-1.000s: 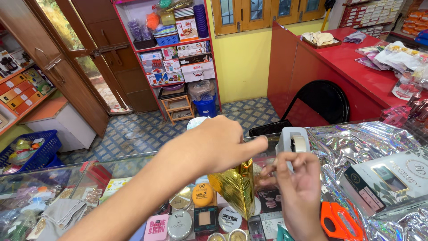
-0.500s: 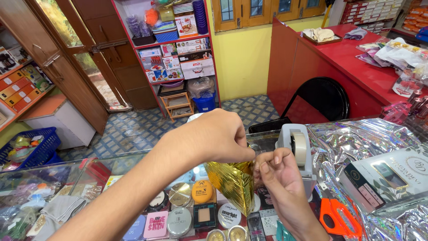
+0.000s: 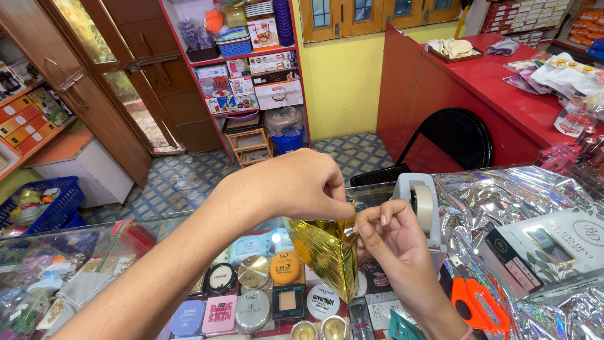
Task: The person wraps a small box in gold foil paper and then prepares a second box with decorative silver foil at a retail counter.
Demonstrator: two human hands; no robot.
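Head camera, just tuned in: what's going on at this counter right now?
A person stands at a glass counter with cosmetics displayed under it. Both hands pinch the top of a small gold foil packet: the left hand from above, the right hand at its upper right corner. A grey tape dispenser stands just behind the right hand. To the right lie shiny holographic wrap, a white box and orange-handled scissors.
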